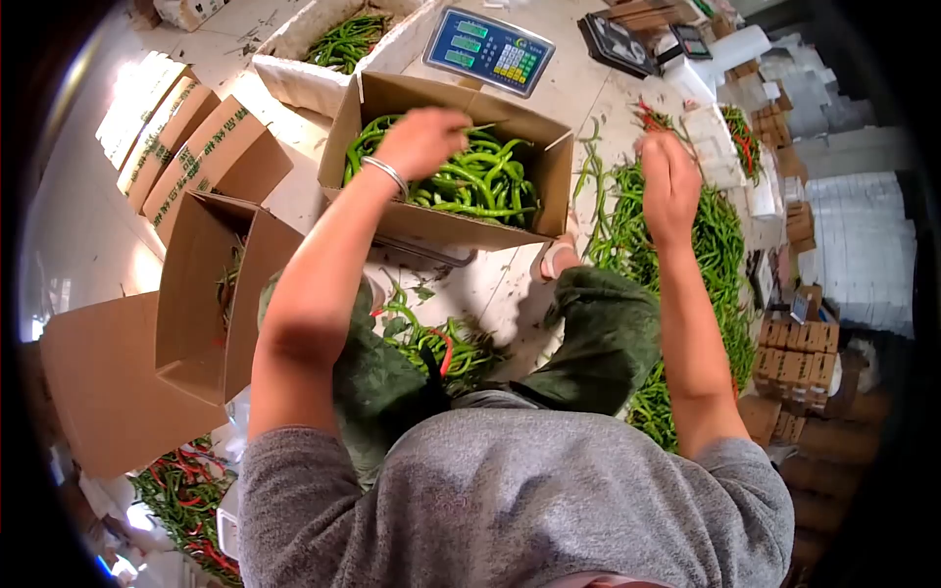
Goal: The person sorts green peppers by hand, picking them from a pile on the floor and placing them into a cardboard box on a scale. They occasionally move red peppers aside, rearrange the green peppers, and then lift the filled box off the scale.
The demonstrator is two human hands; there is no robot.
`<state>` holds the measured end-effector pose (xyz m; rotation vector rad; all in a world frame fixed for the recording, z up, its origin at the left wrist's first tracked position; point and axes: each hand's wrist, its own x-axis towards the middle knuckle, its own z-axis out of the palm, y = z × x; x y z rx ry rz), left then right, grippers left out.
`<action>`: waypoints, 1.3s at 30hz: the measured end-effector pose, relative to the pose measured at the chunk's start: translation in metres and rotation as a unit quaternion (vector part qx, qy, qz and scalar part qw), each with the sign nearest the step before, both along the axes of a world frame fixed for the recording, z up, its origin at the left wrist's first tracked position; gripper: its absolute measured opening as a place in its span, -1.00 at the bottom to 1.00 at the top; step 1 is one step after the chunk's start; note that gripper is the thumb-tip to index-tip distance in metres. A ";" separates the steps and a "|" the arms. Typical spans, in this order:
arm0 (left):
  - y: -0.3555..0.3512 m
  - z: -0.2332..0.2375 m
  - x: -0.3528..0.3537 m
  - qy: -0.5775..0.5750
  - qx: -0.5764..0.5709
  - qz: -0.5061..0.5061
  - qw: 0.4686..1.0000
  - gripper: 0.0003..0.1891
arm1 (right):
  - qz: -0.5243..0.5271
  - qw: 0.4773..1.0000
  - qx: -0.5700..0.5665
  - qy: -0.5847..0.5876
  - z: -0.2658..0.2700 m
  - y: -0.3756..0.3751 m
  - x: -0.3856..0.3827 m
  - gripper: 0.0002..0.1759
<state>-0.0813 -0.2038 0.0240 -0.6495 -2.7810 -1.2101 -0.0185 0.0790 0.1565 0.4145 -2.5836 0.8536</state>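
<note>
A cardboard box (441,230) with its top open stands in front of me, filled with long green peppers (495,176). My left hand (421,142), with a bracelet at the wrist, is over the peppers at the box's left half. Its fingers are blurred, and what they hold, if anything, cannot be made out. My right hand (670,186) is raised over the big pile of green peppers (720,245) on the right, its fingers closed together; nothing can be made out in them. Behind the box a blue scale display (490,51) shows lit digits.
A white foam box (279,69) with peppers stands behind, on the left. Open cardboard boxes (186,314) are at the left. Loose peppers (441,348) lie on the floor between the legs. Red and green peppers (186,490) lie lower left. Stacked cartons (799,363) stand at the right.
</note>
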 end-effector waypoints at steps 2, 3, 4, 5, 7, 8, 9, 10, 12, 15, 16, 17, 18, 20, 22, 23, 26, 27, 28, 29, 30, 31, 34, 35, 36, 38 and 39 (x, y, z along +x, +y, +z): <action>-0.017 0.029 -0.005 -0.007 0.124 0.098 0.987 -0.67 | 0.084 0.979 0.142 -0.122 -0.028 0.009 0.049 -0.74; -0.025 0.037 -0.007 -0.020 0.133 0.158 0.978 -0.67 | 0.144 0.933 0.263 -0.198 -0.052 0.013 0.074 -0.75; -0.029 0.038 -0.006 -0.008 0.105 0.195 0.975 -0.68 | 0.233 0.894 0.288 -0.251 -0.067 0.017 0.092 -0.80; -0.030 0.038 -0.007 0.004 0.078 0.231 0.970 -0.68 | 0.319 0.844 0.309 -0.301 -0.079 0.019 0.107 -0.84; -0.017 0.025 -0.009 -0.008 -0.005 0.196 0.980 -0.68 | 0.332 0.858 0.271 -0.282 -0.100 0.025 0.128 -0.78; -0.004 0.015 -0.004 0.002 -0.022 0.142 0.990 -0.68 | 0.342 0.864 0.253 -0.269 -0.103 0.022 0.135 -0.51; 0.007 0.004 -0.003 0.000 -0.078 0.046 0.996 -0.62 | 0.322 0.868 0.229 -0.302 -0.102 0.016 0.141 -0.39; 0.024 -0.012 0.005 0.000 -0.175 -0.023 0.984 -0.47 | 0.310 0.868 0.195 -0.335 -0.110 0.017 0.146 -0.40; 0.050 -0.013 0.026 -0.162 -0.329 -0.123 0.922 -0.21 | 0.307 0.841 0.147 -0.420 -0.115 0.014 0.144 -0.45; 0.052 -0.064 0.012 -0.162 -0.335 -0.170 0.912 -0.21 | 0.303 0.846 0.201 -0.391 -0.110 0.015 0.146 -0.59; 0.050 -0.065 0.013 -0.161 -0.345 -0.171 0.909 -0.22 | 0.294 0.859 0.175 -0.380 -0.109 0.019 0.147 -0.60; 0.049 -0.064 0.010 -0.159 -0.354 -0.171 0.905 -0.24 | 0.285 0.873 0.151 -0.367 -0.106 0.025 0.147 -0.61; 0.051 -0.062 0.008 -0.177 -0.368 -0.167 0.897 -0.24 | 0.276 0.885 0.126 -0.353 -0.104 0.034 0.145 -0.62; 0.053 -0.057 0.007 -0.186 -0.372 -0.145 0.898 -0.23 | 0.232 0.918 0.099 -0.304 -0.114 0.059 0.137 -0.61; 0.056 -0.045 0.017 -0.203 -0.398 -0.106 0.888 -0.28 | 0.149 0.952 0.063 -0.260 -0.126 0.078 0.120 -0.57; 0.058 -0.028 0.019 -0.220 -0.422 -0.081 0.876 -0.31 | 0.089 0.963 0.030 -0.252 -0.129 0.084 0.107 -0.53; 0.038 0.001 0.034 -0.167 -0.453 0.035 0.875 -0.51 | -0.013 0.965 -0.017 -0.262 -0.128 0.086 0.064 -0.32; 0.023 0.000 0.040 -0.110 -0.449 0.087 0.883 -0.62 | -0.030 0.968 -0.016 -0.248 -0.128 0.080 0.051 -0.21; 0.016 0.018 0.049 -0.114 -0.440 0.136 0.880 -0.65 | -0.032 0.952 -0.062 -0.299 -0.127 0.071 0.039 -0.17; 0.005 0.020 0.052 -0.135 -0.409 0.164 0.888 -0.64 | -0.033 0.930 -0.107 -0.350 -0.126 0.059 0.027 -0.13; -0.002 0.024 0.056 -0.149 -0.377 0.172 0.898 -0.64 | -0.039 0.901 -0.135 -0.410 -0.122 0.043 0.017 -0.22; -0.006 0.028 0.062 -0.164 -0.345 0.177 0.907 -0.62 | -0.046 0.866 -0.163 -0.471 -0.120 0.031 0.010 -0.31; -0.009 0.040 0.081 -0.094 -0.339 0.215 0.911 -0.49 | -0.052 0.889 0.029 -0.454 -0.145 0.018 -0.006 -0.61; -0.011 0.040 0.082 -0.095 -0.318 0.248 0.910 -0.44 | -0.045 0.901 0.072 -0.426 -0.151 0.017 0.001 -0.56; -0.015 0.037 0.084 -0.097 -0.296 0.281 0.908 -0.39 | -0.047 0.916 0.062 -0.394 -0.159 0.017 0.022 -0.56; -0.029 0.028 0.079 -0.137 -0.256 0.325 0.900 -0.25 | -0.051 0.951 -0.003 -0.306 -0.180 0.015 0.071 -0.54; -0.041 0.011 0.072 -0.171 -0.234 0.321 0.901 -0.22 | -0.053 0.964 -0.057 -0.256 -0.194 0.017 0.090 -0.52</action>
